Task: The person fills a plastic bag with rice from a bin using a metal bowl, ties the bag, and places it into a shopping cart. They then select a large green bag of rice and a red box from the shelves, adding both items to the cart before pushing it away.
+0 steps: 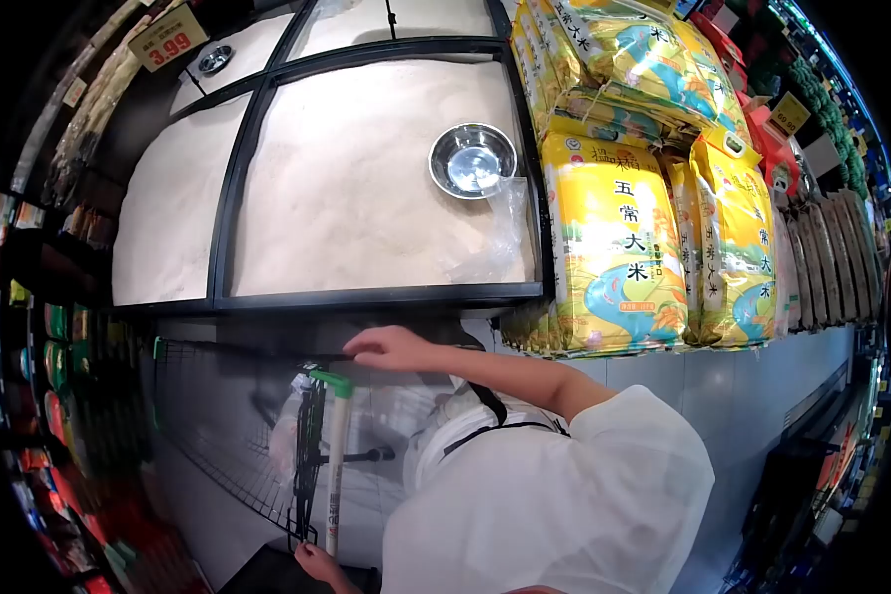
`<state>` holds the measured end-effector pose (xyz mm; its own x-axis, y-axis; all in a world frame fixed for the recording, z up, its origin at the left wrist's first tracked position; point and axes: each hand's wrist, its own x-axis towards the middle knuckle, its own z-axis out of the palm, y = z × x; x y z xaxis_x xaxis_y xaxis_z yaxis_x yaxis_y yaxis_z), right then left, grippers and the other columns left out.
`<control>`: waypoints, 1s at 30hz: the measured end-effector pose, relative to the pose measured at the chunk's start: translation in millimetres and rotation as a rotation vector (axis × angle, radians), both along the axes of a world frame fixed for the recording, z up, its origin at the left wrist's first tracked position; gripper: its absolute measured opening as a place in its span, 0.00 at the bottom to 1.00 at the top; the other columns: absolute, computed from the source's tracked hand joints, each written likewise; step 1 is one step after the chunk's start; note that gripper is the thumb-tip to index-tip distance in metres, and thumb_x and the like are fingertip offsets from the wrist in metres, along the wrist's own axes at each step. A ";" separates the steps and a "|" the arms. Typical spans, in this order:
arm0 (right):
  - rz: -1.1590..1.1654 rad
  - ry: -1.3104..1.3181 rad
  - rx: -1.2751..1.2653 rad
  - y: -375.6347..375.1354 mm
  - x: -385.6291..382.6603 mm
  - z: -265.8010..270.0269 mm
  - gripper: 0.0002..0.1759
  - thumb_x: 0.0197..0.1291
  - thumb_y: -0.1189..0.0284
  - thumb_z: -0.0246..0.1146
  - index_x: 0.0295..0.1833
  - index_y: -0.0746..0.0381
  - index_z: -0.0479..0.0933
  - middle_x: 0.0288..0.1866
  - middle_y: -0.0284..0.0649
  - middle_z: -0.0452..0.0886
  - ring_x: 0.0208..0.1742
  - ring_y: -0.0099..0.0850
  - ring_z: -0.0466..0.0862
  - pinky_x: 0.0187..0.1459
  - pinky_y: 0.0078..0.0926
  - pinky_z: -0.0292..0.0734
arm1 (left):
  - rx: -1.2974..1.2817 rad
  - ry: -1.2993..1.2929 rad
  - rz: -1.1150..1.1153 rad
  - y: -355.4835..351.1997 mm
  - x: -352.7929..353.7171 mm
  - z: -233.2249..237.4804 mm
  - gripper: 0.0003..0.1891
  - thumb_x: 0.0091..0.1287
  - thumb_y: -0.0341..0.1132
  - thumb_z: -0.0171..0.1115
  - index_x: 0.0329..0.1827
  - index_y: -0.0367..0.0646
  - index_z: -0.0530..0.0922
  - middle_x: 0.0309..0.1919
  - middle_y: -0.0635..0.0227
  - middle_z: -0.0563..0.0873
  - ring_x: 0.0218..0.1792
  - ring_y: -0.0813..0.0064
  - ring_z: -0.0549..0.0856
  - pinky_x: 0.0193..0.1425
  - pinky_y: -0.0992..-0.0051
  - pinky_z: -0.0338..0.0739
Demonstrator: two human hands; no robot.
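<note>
Cart [223, 465]: on the floor [604, 371], in front of the person; black wire basket, one long side close to the bins' near edge, green caps at corners.
Handle [338, 465]: pale bar across the cart's back end, green at the end by the bins, standing beside the folded wire flap [312, 455].
Right hand [391, 349]: palm down by the cart's back corner on the bin side; fingers loosely bent, grip released, nothing seen in it; contact with the rim is unclear.
Left hand [319, 564]: at the cart's opposite back corner, fingertips at the flap's end; whether they clench it, I cannot tell.
Pink bag [283, 441]: in the cart, near the flap.
Main bin [386, 297]: black-framed, filled with pale grain [356, 178]; more bins adjoin its left and far edges.
Bowl [472, 160]: metal, on the grain near the right edge.
Clear bag [500, 238]: between bowl and near right corner.
Yellow sacks [619, 247]: stacked beside the bin's right edge.
Price tag [168, 40]: reads 3.99, over the far left bin.
Room: a shop, packed shelves [69, 396] along the left, grey tiles underfoot.
</note>
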<state>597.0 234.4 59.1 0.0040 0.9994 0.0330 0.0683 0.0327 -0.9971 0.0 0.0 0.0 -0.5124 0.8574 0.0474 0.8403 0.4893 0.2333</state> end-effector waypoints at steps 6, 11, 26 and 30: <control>-0.627 -0.527 -0.111 15.6 183.0 -49.7 0.35 0.58 0.63 0.69 0.69 0.63 0.68 0.65 0.51 0.74 0.66 0.46 0.74 0.64 0.40 0.71 | 0.420 0.369 0.176 93.0 115.7 30.9 0.14 0.67 0.24 0.55 0.53 0.43 0.82 0.49 0.59 0.84 0.48 0.57 0.84 0.51 0.61 0.78; -0.838 -0.892 -0.172 47.8 252.4 -67.8 0.54 0.54 0.64 0.73 0.80 0.60 0.48 0.76 0.56 0.55 0.74 0.56 0.62 0.73 0.44 0.61 | 0.539 -0.157 -0.216 270.9 305.1 83.5 0.15 0.70 0.26 0.56 0.59 0.37 0.79 0.55 0.56 0.79 0.55 0.61 0.80 0.56 0.67 0.77; -0.909 -0.027 -0.076 123.8 304.6 -74.8 0.15 0.67 0.71 0.63 0.56 0.67 0.79 0.39 0.36 0.84 0.37 0.21 0.80 0.39 0.20 0.76 | -0.252 -0.462 -1.399 400.8 617.0 -17.5 0.46 0.54 0.17 0.57 0.80 0.51 0.57 0.77 0.40 0.54 0.74 0.39 0.61 0.75 0.55 0.63; -0.897 0.183 0.025 147.7 301.7 -57.5 0.12 0.68 0.74 0.62 0.53 0.67 0.80 0.40 0.34 0.84 0.37 0.20 0.80 0.40 0.18 0.75 | -0.230 -0.583 -1.449 390.1 642.7 -21.9 0.40 0.56 0.22 0.62 0.76 0.52 0.64 0.77 0.41 0.55 0.74 0.40 0.62 0.76 0.55 0.62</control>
